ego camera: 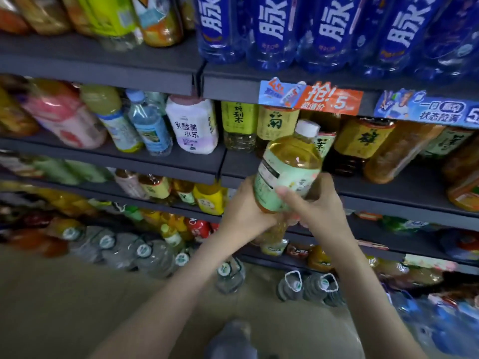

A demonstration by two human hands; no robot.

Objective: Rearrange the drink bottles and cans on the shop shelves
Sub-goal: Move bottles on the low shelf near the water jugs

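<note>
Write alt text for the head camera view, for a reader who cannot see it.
A person's left hand and right hand grip a tilted drink bottle with amber liquid, a pale green label and a white cap, in front of dark shop shelves. Yellow-labelled bottles stand on the shelf behind it; blue bottles line the shelf above.

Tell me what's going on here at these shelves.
A person is standing at shop shelves full of drinks and holds a white-capped bottle of yellow liquid with both hands. The left hand and right hand grip its lower half. The bottle is tilted in the air in front of the middle shelf, near the yellow-labelled bottles, and is not set down.
</note>
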